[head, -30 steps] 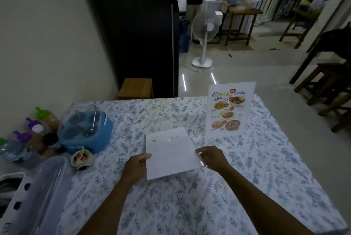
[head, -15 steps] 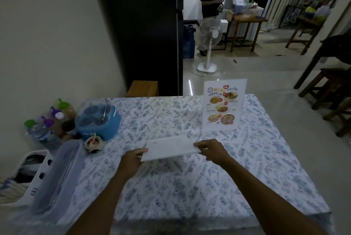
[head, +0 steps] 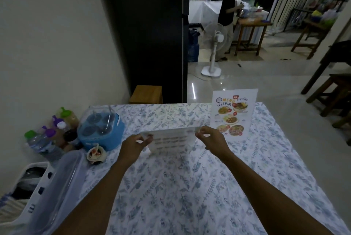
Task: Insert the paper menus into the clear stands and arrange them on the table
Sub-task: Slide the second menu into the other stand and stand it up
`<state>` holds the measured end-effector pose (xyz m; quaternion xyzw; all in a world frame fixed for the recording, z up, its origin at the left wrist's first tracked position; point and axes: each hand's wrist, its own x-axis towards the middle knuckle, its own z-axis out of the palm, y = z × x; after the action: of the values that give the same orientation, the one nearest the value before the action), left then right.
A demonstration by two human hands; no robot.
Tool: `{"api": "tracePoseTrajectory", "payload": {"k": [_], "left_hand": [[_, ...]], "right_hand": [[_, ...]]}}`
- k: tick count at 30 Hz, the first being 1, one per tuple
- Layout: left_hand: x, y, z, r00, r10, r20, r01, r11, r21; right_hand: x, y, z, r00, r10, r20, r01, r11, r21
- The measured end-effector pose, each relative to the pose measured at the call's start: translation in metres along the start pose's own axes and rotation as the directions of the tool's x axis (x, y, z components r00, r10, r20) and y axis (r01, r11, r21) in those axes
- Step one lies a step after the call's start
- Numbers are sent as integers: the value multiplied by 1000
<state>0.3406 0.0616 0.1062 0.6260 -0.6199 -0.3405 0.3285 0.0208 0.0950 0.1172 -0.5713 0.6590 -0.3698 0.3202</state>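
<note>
Floral tablecloth [head: 171, 196]: left hand [head: 133, 146] and right hand [head: 212, 139] pinch one menu sheet [head: 171, 139] between fingers; one filled menu stand [head: 234, 114] just beyond right fingertips.

Floral-clothed table [head: 171, 187] bearing upright menu stand [head: 234, 114], blue container [head: 101, 130], bottles [head: 55, 132], small cup [head: 96, 154].

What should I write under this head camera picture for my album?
Two hands, left and right, hold a menu stand over a flowery table, beside a standing menu.
</note>
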Motion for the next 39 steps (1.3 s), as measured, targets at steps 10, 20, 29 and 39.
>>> {"api": "tracePoseTrajectory", "payload": {"k": [10, 20, 29, 39], "left_hand": [[73, 0, 0, 996, 42, 74, -42, 999, 11], [115, -1, 5, 995, 48, 91, -56, 994, 96], [117, 1, 10, 998, 14, 64, -20, 994, 108], [111, 3, 19, 999, -6, 44, -2, 984, 181]], "right_hand": [[66, 0, 29, 998, 40, -54, -43, 998, -50], [92, 6, 53, 988, 86, -129, -103, 986, -134], [88, 15, 66, 983, 118, -140, -148, 961, -233], [89, 32, 74, 982, 164, -92, -188, 888, -420]]}}
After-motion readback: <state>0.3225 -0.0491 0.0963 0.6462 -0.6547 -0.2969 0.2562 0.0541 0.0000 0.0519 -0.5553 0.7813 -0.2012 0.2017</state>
